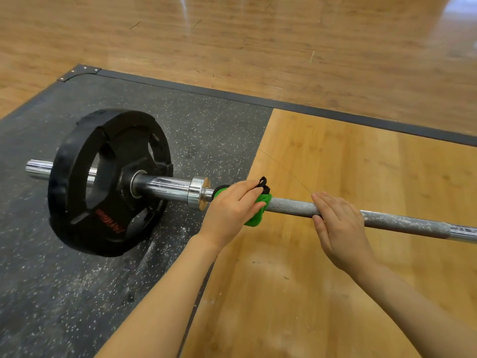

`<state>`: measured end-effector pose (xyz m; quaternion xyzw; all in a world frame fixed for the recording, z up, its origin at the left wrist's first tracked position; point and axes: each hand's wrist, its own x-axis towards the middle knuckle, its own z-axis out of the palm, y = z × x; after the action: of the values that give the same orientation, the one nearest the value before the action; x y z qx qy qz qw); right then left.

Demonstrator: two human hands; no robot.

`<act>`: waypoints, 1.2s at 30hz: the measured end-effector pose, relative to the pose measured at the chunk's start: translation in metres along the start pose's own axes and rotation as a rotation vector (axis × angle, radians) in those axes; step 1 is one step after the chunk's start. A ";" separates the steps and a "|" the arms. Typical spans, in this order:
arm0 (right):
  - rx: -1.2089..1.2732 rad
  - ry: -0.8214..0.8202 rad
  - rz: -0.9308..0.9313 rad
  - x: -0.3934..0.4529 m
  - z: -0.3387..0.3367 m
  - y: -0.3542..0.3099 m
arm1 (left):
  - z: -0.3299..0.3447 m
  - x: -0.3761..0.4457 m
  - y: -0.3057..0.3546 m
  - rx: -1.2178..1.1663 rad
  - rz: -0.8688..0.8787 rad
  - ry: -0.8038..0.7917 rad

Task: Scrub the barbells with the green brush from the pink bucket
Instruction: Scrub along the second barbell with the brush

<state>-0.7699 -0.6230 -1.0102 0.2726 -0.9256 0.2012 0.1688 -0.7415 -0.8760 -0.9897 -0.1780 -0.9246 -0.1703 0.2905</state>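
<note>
A barbell [291, 206] lies across the platform, its grey knurled shaft dusted with white chalk. A black weight plate [108, 182] sits on its chrome sleeve at the left. My left hand [232, 210] grips the green brush [258, 214], which has a black strap, and holds it wrapped on the shaft just right of the chrome collar. My right hand [338, 223] rests on the shaft further right, fingers straight on top and thumb beneath. The pink bucket is not in view.
The plate stands on a black speckled rubber mat [206, 130] with chalk dust on it. A wooden platform panel [335, 156] lies under my hands, edged by a black metal frame [361, 117]. Wooden gym floor [232, 34] stretches beyond.
</note>
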 end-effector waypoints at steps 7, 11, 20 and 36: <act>-0.022 0.011 -0.013 0.020 0.002 0.007 | 0.004 0.002 -0.018 0.052 -0.021 -0.032; -0.027 -0.055 0.013 0.031 0.000 0.011 | 0.003 0.002 -0.028 0.109 -0.088 -0.007; -0.303 -0.057 0.136 0.030 0.008 0.007 | 0.037 0.009 -0.019 0.165 -0.311 -0.002; -0.293 0.068 0.108 0.042 0.040 0.001 | 0.058 0.025 -0.032 0.198 -0.367 0.037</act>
<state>-0.8120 -0.6593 -1.0273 0.1881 -0.9521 0.0817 0.2268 -0.8023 -0.8742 -1.0262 0.0257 -0.9483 -0.1318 0.2876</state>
